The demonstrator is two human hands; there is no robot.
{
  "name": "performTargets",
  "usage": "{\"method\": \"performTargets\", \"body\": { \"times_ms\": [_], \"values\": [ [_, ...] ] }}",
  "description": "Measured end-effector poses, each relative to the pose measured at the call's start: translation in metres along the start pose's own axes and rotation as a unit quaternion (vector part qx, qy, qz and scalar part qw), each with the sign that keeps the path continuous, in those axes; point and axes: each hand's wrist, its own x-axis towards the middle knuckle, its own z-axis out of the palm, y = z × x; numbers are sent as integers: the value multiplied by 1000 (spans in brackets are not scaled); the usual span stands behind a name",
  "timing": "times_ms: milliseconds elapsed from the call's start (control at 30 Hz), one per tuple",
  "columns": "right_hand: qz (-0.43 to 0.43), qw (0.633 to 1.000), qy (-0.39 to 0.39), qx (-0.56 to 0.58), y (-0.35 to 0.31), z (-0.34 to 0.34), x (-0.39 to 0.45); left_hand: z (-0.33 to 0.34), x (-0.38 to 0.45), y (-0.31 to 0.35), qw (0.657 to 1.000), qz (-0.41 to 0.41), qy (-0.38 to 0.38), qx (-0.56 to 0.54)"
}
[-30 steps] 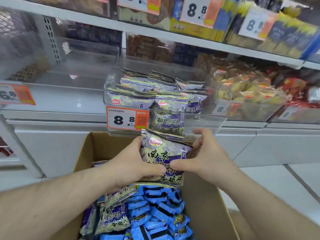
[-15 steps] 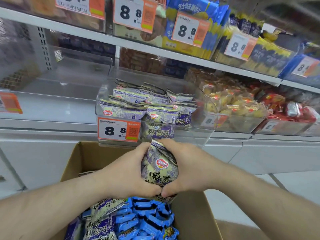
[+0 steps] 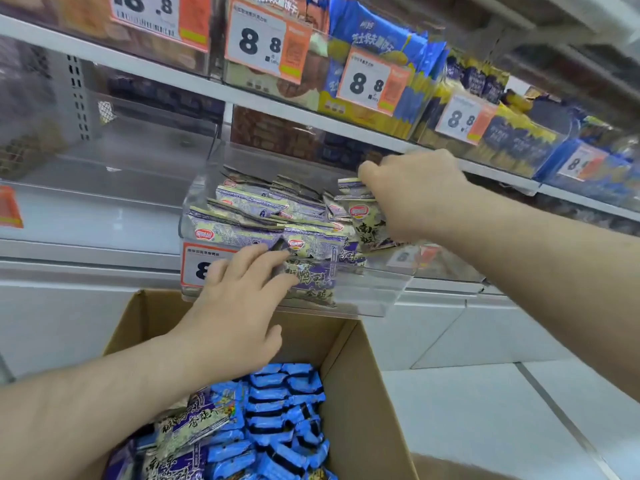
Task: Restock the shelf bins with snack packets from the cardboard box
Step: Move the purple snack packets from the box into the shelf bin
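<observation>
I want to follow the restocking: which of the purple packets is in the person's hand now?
The upright purple packet at the right end of the clear bin, gripped by the right hand. The other packets lie flat, unheld.

- Snack packets [image 3: 263,233] in the clear bin [image 3: 363,292]: pale cream-green with purple ornamental print, dark purple characters, red oval logo.
- Bin's price tag [image 3: 194,268]: white, black "8", orange-red border.
- Cardboard box [image 3: 360,386]: plain brown.
- Box contents: bright blue packets [image 3: 284,410] with black bands; purple-and-cream packets [image 3: 194,420] at left.
- Upper shelf price tags [image 3: 268,46]: white with black digits, orange right panel.
- Upper shelf packs [image 3: 377,39]: blue and yellow; print blurred, possibly white lettering.
</observation>
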Motion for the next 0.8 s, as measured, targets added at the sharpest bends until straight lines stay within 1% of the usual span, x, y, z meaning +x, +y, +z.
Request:
{"method": "performTargets", "body": {
  "times_ms": [67,133,233,300,367,433,533,600,700,800],
  "values": [
    [-5,999,-42,-4,-8,6,17,1,0,-4,999,-1,-8,43],
    [-17,997,-72,-19,-19,12,30,2,0,-7,998,-10,-22,58],
    [-37,992,-121,-27,-33,26,43,3,0,-10,998,-12,-40,55],
    [-38,987,-157,-7,-34,33,51,3,0,-11,998,-10,-42,49],
    [-32,981,-185,40,-28,38,56,4,0,-12,998,-9,-37,43],
    [-24,970,-213,115,-18,50,62,5,0,-12,998,-6,-31,45],
    [-12,939,-252,235,-7,78,63,7,0,-12,998,-7,-34,60],
    [-9,924,-271,271,-6,96,58,7,1,-11,997,-11,-38,64],
    [-20,919,-299,257,-13,116,51,9,0,-10,997,-14,-39,66],
    [5,943,-276,186,-13,112,53,10,-1,-10,997,-17,-34,67]
  ]
}}
